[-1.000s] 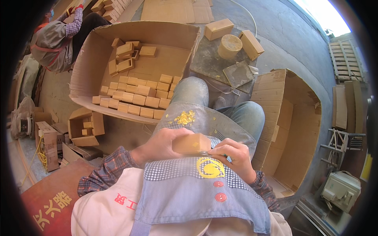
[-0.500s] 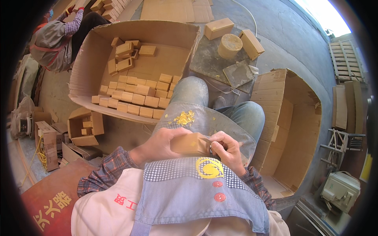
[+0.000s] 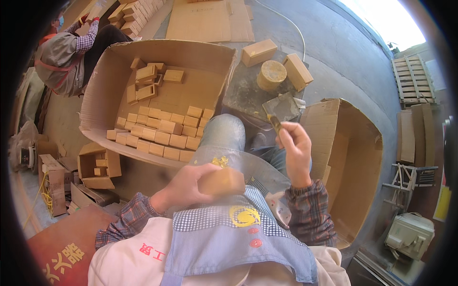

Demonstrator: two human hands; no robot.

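Observation:
My left hand (image 3: 183,185) is closed round a light-brown wooden block (image 3: 222,182) above my lap; the block is slightly blurred. My right hand (image 3: 296,145) pinches a small, dark, narrow scraper-like tool (image 3: 275,123) with yellow stuff at its tip. That tip is close to a flat grey square plate (image 3: 281,107) on the low stand ahead; whether they touch I cannot tell. Yellow crumbs (image 3: 220,161) lie on the apron over my knees. Beyond the plate stands a round, paste-smeared tub (image 3: 272,75), with a wooden block on either side of it.
A large cardboard box (image 3: 157,49) at the left holds rows of wooden blocks and a loose heap. Another tall carton (image 3: 355,167) stands open at my right. A smaller carton (image 3: 99,167) sits at the lower left. A co-worker (image 3: 59,59) sits at the far left beside stacked blocks.
My right hand has moved from the block up and forward to the plate, carrying the tool. My left hand still holds the block, which has shifted slightly left.

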